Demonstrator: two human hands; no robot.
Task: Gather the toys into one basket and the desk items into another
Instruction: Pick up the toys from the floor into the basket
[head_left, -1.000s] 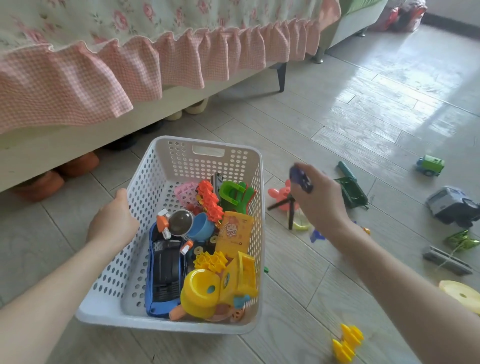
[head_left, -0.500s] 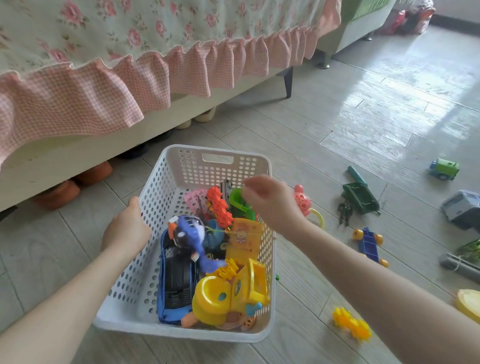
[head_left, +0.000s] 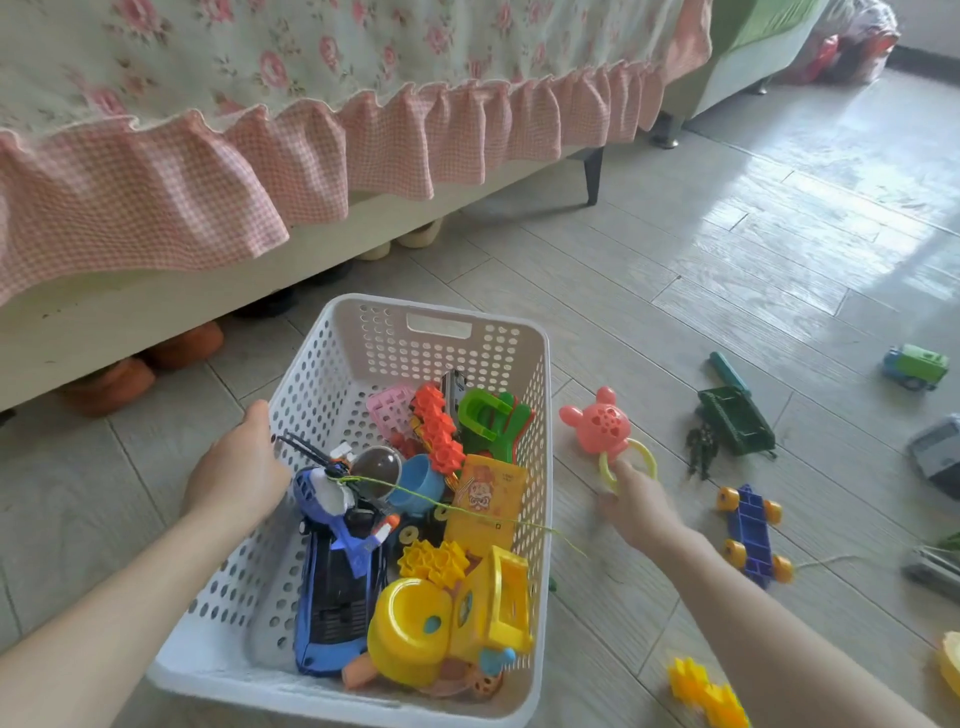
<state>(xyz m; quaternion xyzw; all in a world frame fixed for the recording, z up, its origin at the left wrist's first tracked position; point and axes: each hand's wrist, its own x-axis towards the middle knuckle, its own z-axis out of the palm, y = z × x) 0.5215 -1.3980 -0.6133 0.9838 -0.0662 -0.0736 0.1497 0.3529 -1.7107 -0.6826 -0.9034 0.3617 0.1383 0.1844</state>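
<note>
On the grey plank floor (head_left: 675, 291) beside a frilled bed (head_left: 311, 156), the right hand is reaching for the next toy.

The pink rattle (head_left: 597, 428) is lying on the floor just right of the white basket (head_left: 498, 343), and the right hand (head_left: 641, 506) is touching its yellow ring. The blur is hiding whether the fingers (head_left: 618, 470) are closing on it. That hand was over the basket half a second ago letting go of the blue toy (head_left: 332, 501), which is now lying among the toys inside, so one more piece is gathered. The left hand (head_left: 239, 467) is gripping the basket's left rim. A blue wheeled block (head_left: 750, 535), a green trailer (head_left: 735, 421) and a yellow gear piece (head_left: 706, 696) are waiting further out.
</note>
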